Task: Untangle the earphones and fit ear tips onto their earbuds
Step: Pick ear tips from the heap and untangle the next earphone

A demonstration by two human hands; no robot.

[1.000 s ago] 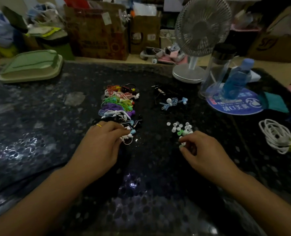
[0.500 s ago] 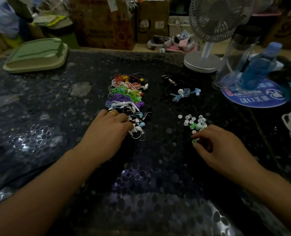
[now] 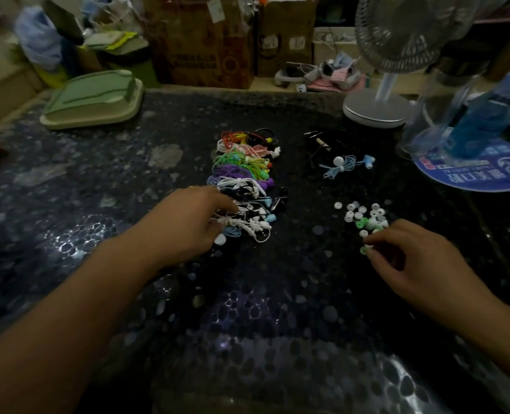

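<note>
1. The left hand (image 3: 188,222) had stayed on the near end of the pile of bundled earphones (image 3: 244,186) for the last second, fingers curled into the white cords; whether it truly gripped one I cannot tell.
2. The right hand (image 3: 412,258) had kept working at the near edge of the scattered ear tips (image 3: 364,216), and it pinched a green ear tip (image 3: 363,250).
3. Little had moved; judging by this, selection was under way and no tip was fitted yet.

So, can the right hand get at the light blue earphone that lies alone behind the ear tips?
Probably yes. The light blue earphone lies in the open on the table, beyond the ear tips. The right hand would only pass over them, though its fingers already pinch a green tip.
</note>
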